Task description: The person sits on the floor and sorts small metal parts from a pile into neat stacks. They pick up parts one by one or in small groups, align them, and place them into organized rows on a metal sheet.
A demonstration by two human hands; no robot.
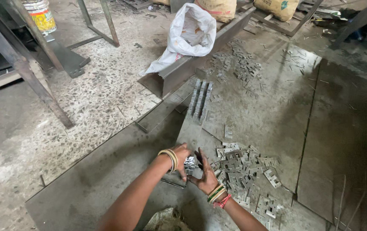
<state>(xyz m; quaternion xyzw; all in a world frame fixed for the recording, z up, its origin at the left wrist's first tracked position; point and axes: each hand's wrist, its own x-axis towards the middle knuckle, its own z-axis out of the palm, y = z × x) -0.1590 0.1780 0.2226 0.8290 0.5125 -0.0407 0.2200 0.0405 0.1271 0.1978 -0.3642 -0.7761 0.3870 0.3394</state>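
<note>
My left hand (pixel 181 159) and my right hand (pixel 205 176) meet low in the middle of the view, both closed around a small stack of flat metal plates (pixel 189 163) held between them. Bangles ring both wrists. Just right of my hands lies a loose pile of small punched metal plates (pixel 243 169) on a steel sheet (pixel 273 119). Farther away, neat rows of stacked plates (pixel 200 99) stand on edge on the same sheet.
A white sack (pixel 190 34) leans on a steel channel beam (pixel 183 72). More scattered plates (pixel 239 64) lie beyond it. Metal frame legs (pixel 42 90) stand at left, a paint can (pixel 41 16) at top left, and tan sacks (pixel 277 6) at the back.
</note>
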